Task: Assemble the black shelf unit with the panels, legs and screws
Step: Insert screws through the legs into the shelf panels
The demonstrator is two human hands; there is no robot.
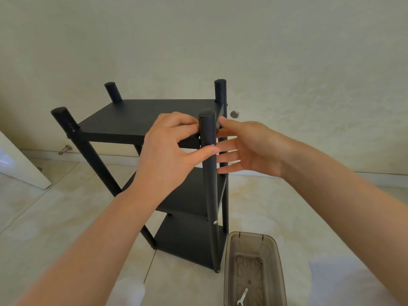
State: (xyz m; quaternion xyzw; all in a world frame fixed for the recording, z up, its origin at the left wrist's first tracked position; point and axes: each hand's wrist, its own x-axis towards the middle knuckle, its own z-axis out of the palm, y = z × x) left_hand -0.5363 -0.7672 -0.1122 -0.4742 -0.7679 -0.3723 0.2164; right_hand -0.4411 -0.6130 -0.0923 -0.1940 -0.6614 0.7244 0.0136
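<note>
The black shelf unit (136, 120) stands upright on the floor, with three panels between four round legs. My left hand (170, 149) grips the near right leg (209, 191) at the top panel's corner, thumb across the leg and fingers curled on the panel edge. My right hand (245, 146) is just right of that leg, palm toward it, fingers straight and spread, fingertips touching or almost touching the leg. A silver screw head (215, 222) shows lower on this leg, another (66, 136) on the near left leg.
A translucent brown plastic box (254, 270) stands on the tiled floor right of the shelf's foot, holding a small white wrench (242, 297) and a screw (260, 259). A wall is close behind. A white door (19, 164) and a door stopper (65, 149) are at the left.
</note>
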